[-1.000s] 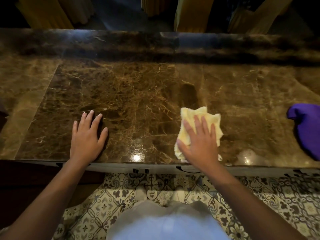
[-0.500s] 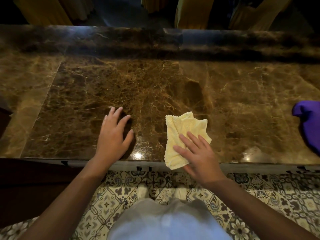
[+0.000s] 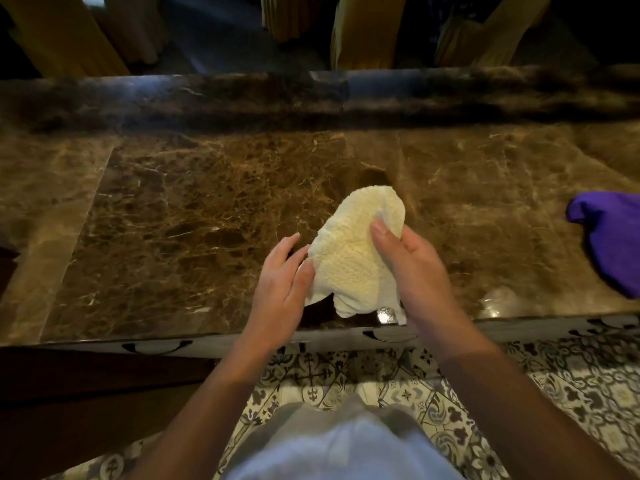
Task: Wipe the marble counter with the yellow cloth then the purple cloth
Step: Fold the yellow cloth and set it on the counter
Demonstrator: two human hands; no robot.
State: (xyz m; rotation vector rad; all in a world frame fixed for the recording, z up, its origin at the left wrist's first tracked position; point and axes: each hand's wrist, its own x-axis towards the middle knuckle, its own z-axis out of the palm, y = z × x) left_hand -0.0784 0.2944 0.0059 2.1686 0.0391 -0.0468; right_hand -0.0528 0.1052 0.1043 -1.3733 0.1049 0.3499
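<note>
Yellow cloth (image 3: 353, 261) lifted off marble desk (image 3: 207, 220), pinched in right hand (image 3: 412, 268); left hand (image 3: 282, 289) open, fingertips touching cloth. Refold flat before wiping. Purple cloth (image 3: 613, 237) at 3 o'clock.

Marble counter (image 3: 194, 216): polished brown stone, pale veins, glossy, with small light glints near front edge. Yellow cloth (image 3: 353, 258): terry-type fabric, nubby looped pile, matt, soft folds. Purple cloth (image 3: 613, 237): smoother fabric, slight sheen, crumpled. Floor tiles (image 3: 571, 382): patterned, grey on cream, low sheen. Curtains (image 3: 363, 26) behind: yellowish pleated fabric, matt.
</note>
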